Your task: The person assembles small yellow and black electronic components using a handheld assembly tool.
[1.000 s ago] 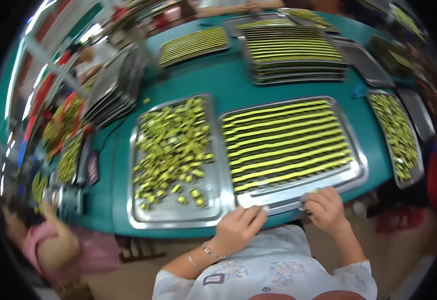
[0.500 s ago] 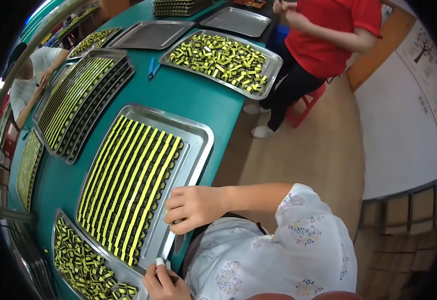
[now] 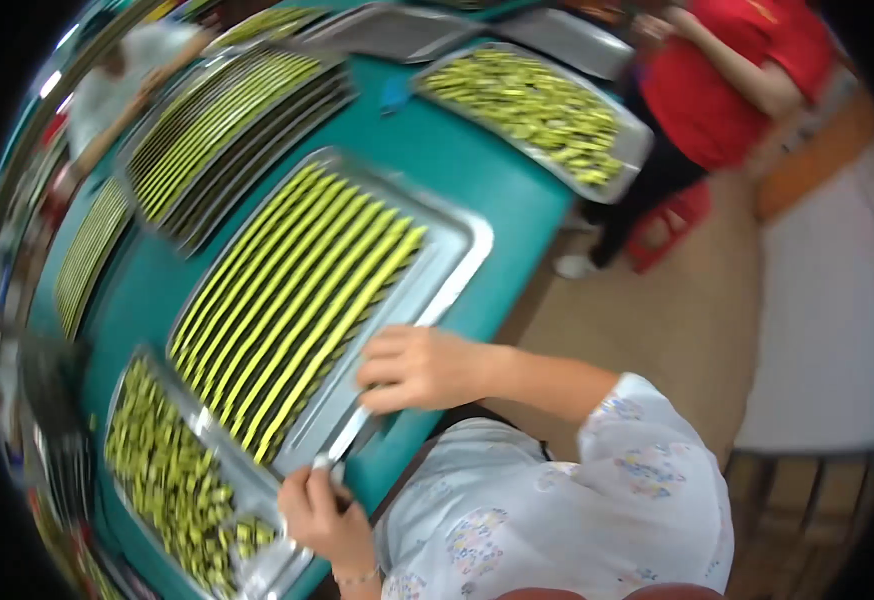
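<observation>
My right hand [image 3: 412,370] is closed, its fingers curled over the near right rim of a metal tray [image 3: 467,250]. Anything inside its fingers is hidden. My left hand [image 3: 325,515] is by the tray's near corner, fingers bent together, a white cover on one fingertip; what it pinches is too blurred to name. On the tray, small yellow-and-black blocks [image 3: 297,300] stand in long parallel rows, with a bare strip along the side by my right hand. Left of my left hand, a second metal tray [image 3: 267,565] holds a loose heap of the same blocks [image 3: 172,480].
Stacked trays of rowed blocks [image 3: 227,140] stand at the far left of the green table [image 3: 377,135]. Beyond lie a tray of loose blocks [image 3: 527,105], a bare tray [image 3: 397,30] and a blue tool [image 3: 394,95]. One person in red [image 3: 747,90] and another in white [image 3: 142,85] are nearby.
The view has swung, so the table and trays appear shifted and blurred. My right hand stays over the tray's rim; my left stays near its corner, with more of its wrist showing.
</observation>
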